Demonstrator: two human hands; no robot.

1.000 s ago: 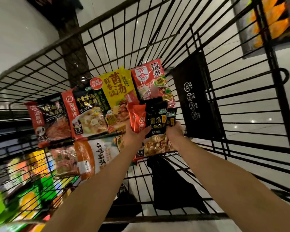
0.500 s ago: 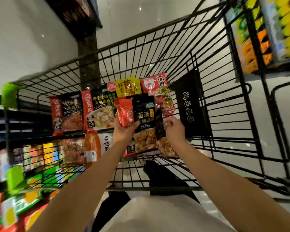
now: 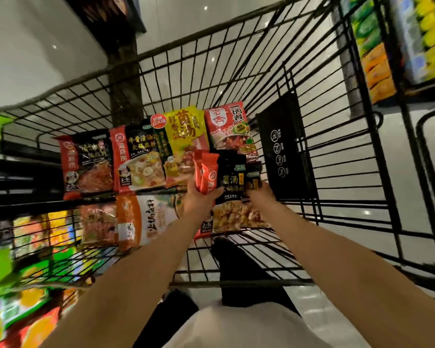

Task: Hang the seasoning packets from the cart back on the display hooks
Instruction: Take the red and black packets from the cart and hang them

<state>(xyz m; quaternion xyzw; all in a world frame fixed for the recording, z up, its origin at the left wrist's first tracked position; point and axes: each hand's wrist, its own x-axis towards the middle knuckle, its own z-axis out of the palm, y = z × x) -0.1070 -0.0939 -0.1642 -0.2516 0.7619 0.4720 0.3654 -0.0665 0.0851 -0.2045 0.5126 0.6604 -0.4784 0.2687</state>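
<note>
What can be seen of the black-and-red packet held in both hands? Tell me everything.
The black-and-red packet is a glossy plastic pouch: black front with yellow characters, a red strip down its left edge, a food photo across its lower part. It is held roughly upright above the cart floor. The left hand grips its red edge; the right hand holds its right side, where a second similar packet seems stacked behind it.

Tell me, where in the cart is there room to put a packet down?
The bare wire floor right of the held packets, below the black sign panel, is free. The left side is crowded: the yellow packet, the red packet and others overlap there.
</note>
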